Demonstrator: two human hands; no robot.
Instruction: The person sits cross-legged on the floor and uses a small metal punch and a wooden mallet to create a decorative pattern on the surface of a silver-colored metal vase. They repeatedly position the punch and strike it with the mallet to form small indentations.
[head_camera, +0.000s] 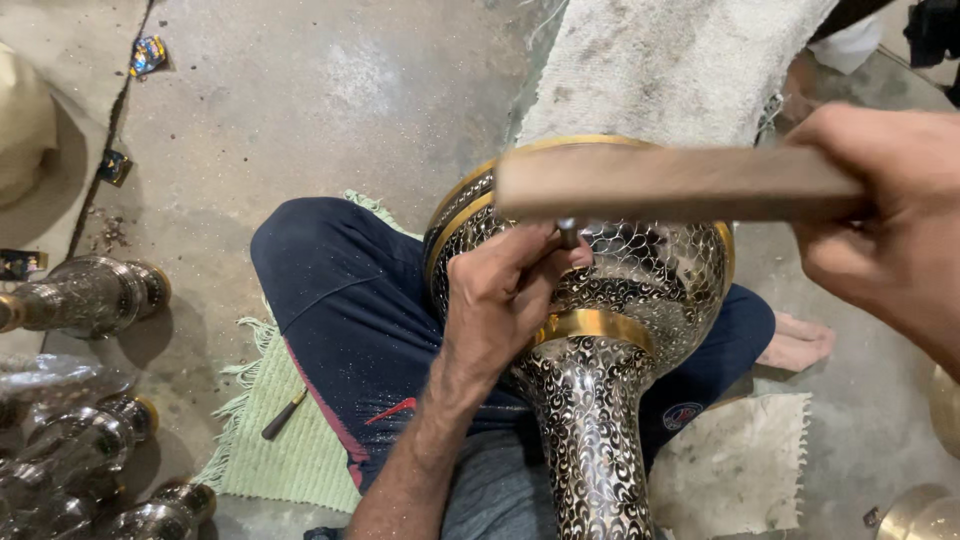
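At the far left edge we see several engraved metal vases (85, 295) lying on their sides on the concrete floor (330, 100), more of them crowding the near left corner. Just right of them a pale green fringed mat (275, 440) lies on the floor, with a small dark-tipped tool (283, 414) resting on it. Our legs in dark blue trousers (350, 310) are folded over the mat, and a large engraved vase (600, 330), silver and black with gold bands, lies across our lap with its narrow neck pointing near and its broad body far. Our left hand (500, 295) rests against the vase's shoulder, fingers pinched narrow around a thin metal chisel (568, 234) whose tip we cannot see. Directly above the chisel's head hangs a flat wooden mallet (670, 183), blurred, stretching right into our right hand (890, 215), which is closed tight around its end. Beyond the vase a grey rough cloth (680, 60) lies on the floor. Near right, a bare foot (795, 340) shows beside the vase, a pale frayed cloth (735, 470) lies below it, and brass-coloured rims (925, 515) sit at the right edge.
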